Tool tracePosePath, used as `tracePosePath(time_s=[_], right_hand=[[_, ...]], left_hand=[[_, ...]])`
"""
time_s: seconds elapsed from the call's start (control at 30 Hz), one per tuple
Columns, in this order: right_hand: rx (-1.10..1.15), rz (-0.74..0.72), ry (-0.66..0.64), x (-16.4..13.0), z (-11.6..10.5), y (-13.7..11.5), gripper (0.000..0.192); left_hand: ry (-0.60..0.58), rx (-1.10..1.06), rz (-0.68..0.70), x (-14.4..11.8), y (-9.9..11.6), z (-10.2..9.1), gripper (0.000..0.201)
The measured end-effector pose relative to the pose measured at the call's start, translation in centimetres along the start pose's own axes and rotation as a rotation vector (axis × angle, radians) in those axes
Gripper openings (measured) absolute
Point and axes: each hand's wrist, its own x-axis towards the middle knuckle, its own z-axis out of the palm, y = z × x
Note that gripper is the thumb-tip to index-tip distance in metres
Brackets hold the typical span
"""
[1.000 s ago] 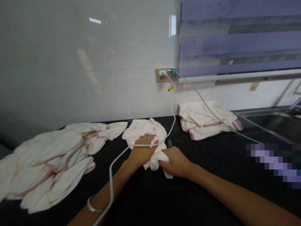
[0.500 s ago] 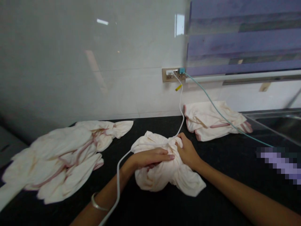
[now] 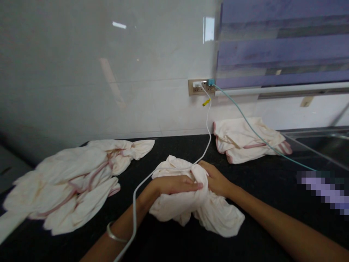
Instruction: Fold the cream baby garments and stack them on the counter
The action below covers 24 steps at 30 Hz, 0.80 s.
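Note:
A bunched cream-white cloth (image 3: pixel 177 205) lies on the dark countertop in front of me, twisted in its middle. My left hand (image 3: pixel 178 184) grips it from the left, fingers stretched across the front and partly buried in the folds. My right hand (image 3: pixel 215 178) holds the far right side of the twist; its fingertips are hidden by fabric. One loose end of the cloth spreads out at the lower right, below my right wrist. Over the back of the cloth and across my left forearm runs a white cable (image 3: pixel 169 168).
Crumpled cream cloth with pink trim (image 3: pixel 68 182) covers the left of the countertop (image 3: pixel 267 211). A folded pink-edged cloth (image 3: pixel 245 140) lies at the back right, crossed by a teal cable (image 3: pixel 242 112). Both cables plug into a wall socket (image 3: pixel 201 87). A sink (image 3: pixel 324 145) is at far right.
My right hand has shifted slightly left and down, drawing a fold around the middle of the cloth. The loose end has spread lower and further right. The white cable has moved a little left.

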Motion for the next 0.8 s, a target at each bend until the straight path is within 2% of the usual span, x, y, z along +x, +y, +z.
tracePosePath(time_s=[0.03, 0.1, 0.23, 0.27, 0.33, 0.4, 0.47, 0.57, 0.67, 0.73, 0.8], right_hand=[[-0.021, -0.004, -0.018, -0.1, 0.0, 0.0, 0.021], [-0.06, -0.003, -0.061, -0.2, 0.1, 0.0, 0.021], [-0.07, 0.001, -0.158, 0.0, -0.3, -0.1, 0.023], [-0.059, 0.0, -0.182, 0.0, -0.4, -0.2, 0.027], [-0.039, 0.017, -0.213, 0.1, -0.7, -0.5, 0.037], [-0.024, 0.05, -0.231, 0.0, -0.9, -0.8, 0.047], [0.006, 0.072, -0.255, -0.1, -1.0, -1.0, 0.055], [0.075, 0.108, -0.289, -0.2, -1.0, -1.1, 0.063], [0.096, 0.124, -0.235, -0.2, -0.8, -1.3, 0.061], [0.014, 0.06, -0.169, -0.1, -0.5, -1.4, 0.045], [-0.135, -0.038, -0.162, -0.1, -0.3, -1.5, 0.028]], left_hand=[[-0.04, -0.005, -0.002, -0.1, 0.2, -0.1, 0.064], [-0.044, -0.018, 0.013, -0.3, 0.3, -0.1, 0.065], [0.03, 0.015, 0.039, -0.3, -1.0, -0.6, 0.065], [0.083, 0.047, 0.052, -0.1, -1.6, -0.9, 0.063], [0.303, 0.173, 0.013, 0.1, -3.1, -1.8, 0.06], [0.573, 0.323, -0.112, 0.3, -4.6, -2.9, 0.061], [0.745, 0.421, -0.239, 0.5, -5.9, -3.8, 0.057], [0.797, 0.559, -0.348, 0.8, -7.0, -4.4, 0.043], [0.842, 0.72, -0.435, 1.4, -7.1, -4.2, 0.04], [0.891, 0.775, -0.387, 1.8, -6.6, -3.9, 0.037], [0.944, 0.795, -0.264, 2.3, -5.8, -3.2, 0.033]])
